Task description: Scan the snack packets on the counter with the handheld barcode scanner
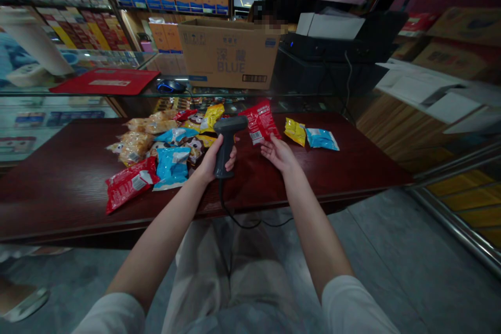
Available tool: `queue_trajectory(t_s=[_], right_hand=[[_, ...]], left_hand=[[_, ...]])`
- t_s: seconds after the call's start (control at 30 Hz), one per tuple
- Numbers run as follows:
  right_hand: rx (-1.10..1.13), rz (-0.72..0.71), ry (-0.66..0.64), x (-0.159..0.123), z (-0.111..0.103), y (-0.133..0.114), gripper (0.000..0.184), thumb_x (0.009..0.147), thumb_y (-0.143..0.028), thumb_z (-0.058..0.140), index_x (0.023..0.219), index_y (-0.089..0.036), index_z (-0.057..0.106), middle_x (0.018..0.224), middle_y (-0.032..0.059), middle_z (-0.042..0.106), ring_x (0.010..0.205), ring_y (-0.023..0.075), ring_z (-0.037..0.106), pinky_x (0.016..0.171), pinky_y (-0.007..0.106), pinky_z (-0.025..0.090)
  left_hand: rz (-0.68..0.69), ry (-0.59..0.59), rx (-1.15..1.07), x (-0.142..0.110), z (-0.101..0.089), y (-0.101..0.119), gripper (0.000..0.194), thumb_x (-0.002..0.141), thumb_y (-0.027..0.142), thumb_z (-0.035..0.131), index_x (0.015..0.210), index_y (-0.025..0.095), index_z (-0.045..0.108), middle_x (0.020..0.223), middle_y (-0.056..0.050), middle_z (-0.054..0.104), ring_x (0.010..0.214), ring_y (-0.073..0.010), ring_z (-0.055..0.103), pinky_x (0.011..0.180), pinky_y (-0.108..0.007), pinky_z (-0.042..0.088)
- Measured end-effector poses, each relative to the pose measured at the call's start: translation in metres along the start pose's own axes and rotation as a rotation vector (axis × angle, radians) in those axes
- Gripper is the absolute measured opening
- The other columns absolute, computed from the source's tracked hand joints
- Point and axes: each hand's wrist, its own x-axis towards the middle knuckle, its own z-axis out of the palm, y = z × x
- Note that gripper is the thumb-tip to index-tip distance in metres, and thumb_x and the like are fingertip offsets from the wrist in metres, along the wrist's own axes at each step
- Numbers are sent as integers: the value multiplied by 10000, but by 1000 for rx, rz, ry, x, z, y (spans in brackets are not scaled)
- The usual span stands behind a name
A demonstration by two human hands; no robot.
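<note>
My left hand (pixel 213 162) is wrapped round the handle of a dark grey barcode scanner (pixel 224 148), whose head points toward the right. In my right hand (pixel 278 154) is a red snack packet (pixel 260 121), held by its lower edge. Its printed barcode faces me, and a red glow falls on its upper part. Left of the scanner lies a pile of packets: a blue packet (pixel 172 167), another red packet (pixel 132 183), a yellow packet (pixel 213 116) and clear-wrapped snacks (pixel 135 146). To the right, a small yellow packet (pixel 295 131) lies beside a light-blue packet (pixel 322 139).
Everything lies on a dark red-brown wooden table (pixel 70 177). Behind it, a glass counter holds a cardboard box (pixel 230 57), a computer mouse (pixel 171 86) and a red folder (pixel 105 81). The scanner's cable (pixel 238 223) hangs over the front edge. Another person's foot (pixel 27 302) shows at lower left.
</note>
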Motion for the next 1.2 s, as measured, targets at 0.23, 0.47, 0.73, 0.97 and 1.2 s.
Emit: queue_trajectory(t_s=[0.23,0.47,0.73,0.97,1.2], right_hand=[[127,-109,139,4,0,0,252,871,-380,749,796,-208,580,605,-56,651,476,61,596,471,144,520],[119,-221,82,8,-3,3,185,805,-225,806,835,-207,625,795,-15,741,794,133,759,797,254,643],[40,-232,50,5,-1,6,168,777,-145,812,820,-191,656,804,-3,755,793,142,770,850,287,643],[5,-240,68,4,1,7,151,774,-146,802,789,-182,657,720,-3,737,742,127,747,862,292,640],[1,-307,82,10,-2,8,158,767,-168,802,836,-183,661,801,5,751,752,137,765,831,284,641]], left_hand=[[-6,-15,35,1,-4,-3,502,901,601,573,1117,148,580,597,47,537,337,-79,421,324,-203,335],[22,-87,68,2,-7,-8,557,808,639,670,1068,154,581,608,43,557,352,-70,424,337,-198,355],[13,-83,76,5,-11,-14,516,870,629,603,1085,160,579,616,43,560,349,-73,438,339,-195,353],[40,-100,101,8,-14,-19,480,859,621,623,1010,168,573,615,47,549,353,-69,439,341,-193,365],[-12,-59,82,8,-12,-17,531,856,628,623,1087,152,576,606,48,544,346,-71,428,329,-192,329]])
